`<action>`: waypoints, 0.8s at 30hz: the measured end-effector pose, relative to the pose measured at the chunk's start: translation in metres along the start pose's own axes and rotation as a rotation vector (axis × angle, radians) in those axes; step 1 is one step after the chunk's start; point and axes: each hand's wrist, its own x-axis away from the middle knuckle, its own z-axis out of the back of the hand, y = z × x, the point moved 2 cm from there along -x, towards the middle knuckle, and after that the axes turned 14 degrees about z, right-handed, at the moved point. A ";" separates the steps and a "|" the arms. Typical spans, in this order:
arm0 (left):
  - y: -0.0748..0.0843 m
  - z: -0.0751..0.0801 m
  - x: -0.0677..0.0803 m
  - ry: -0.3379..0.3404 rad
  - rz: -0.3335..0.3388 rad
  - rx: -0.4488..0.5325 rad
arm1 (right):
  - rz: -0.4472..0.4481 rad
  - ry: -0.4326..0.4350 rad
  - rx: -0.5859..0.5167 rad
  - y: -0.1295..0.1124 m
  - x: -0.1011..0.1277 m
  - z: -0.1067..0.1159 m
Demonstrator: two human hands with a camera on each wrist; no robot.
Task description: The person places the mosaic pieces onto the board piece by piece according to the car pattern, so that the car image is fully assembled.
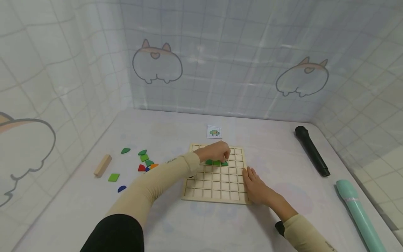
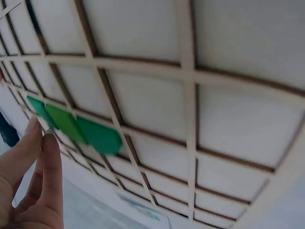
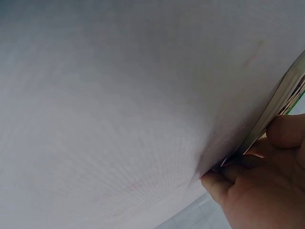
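Note:
A wooden grid board [image 1: 207, 200] lies on the white table with a row of green pieces in its cells. The middle one is a light green square [image 2: 65, 125], between two darker green pieces with a rounded edge. My left hand [image 1: 215, 151] reaches over the board's upper part. Its thumb and fingertips pinch at the outer end of the right-hand dark green piece [image 2: 40, 109], partly covering it in the head view. Against the board's right edge rests my right hand [image 1: 254, 185], fingers extended along the frame [image 3: 274, 112].
Left of the board lie loose green pieces [image 1: 125, 150], a green square [image 1: 113, 177], a red piece [image 1: 141, 168], an orange piece [image 1: 154, 166], a blue half-round [image 1: 121, 188] and a wooden block [image 1: 103, 165]. A picture card [image 1: 214, 132] lies behind. Black [image 1: 311, 150] and mint [image 1: 359, 213] cylinders lie right.

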 end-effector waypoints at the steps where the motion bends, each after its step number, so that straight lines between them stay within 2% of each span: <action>1: -0.001 0.002 0.002 0.003 -0.006 0.008 | 0.001 0.000 0.000 0.000 0.000 0.000; 4: -0.009 0.013 0.009 0.022 0.000 0.057 | 0.004 0.005 0.003 0.001 0.000 -0.001; 7: -0.025 0.026 0.021 0.067 0.011 0.108 | 0.004 0.006 0.003 0.002 -0.001 -0.003; 14: -0.074 0.049 0.068 0.129 0.080 0.195 | 0.021 -0.008 0.016 0.001 0.000 -0.005; 20: -0.123 0.063 0.113 0.158 0.190 0.175 | 0.018 -0.005 0.026 0.000 0.000 -0.001; 24: -0.157 0.062 0.143 0.180 0.298 0.173 | 0.014 -0.008 0.028 0.000 0.001 -0.001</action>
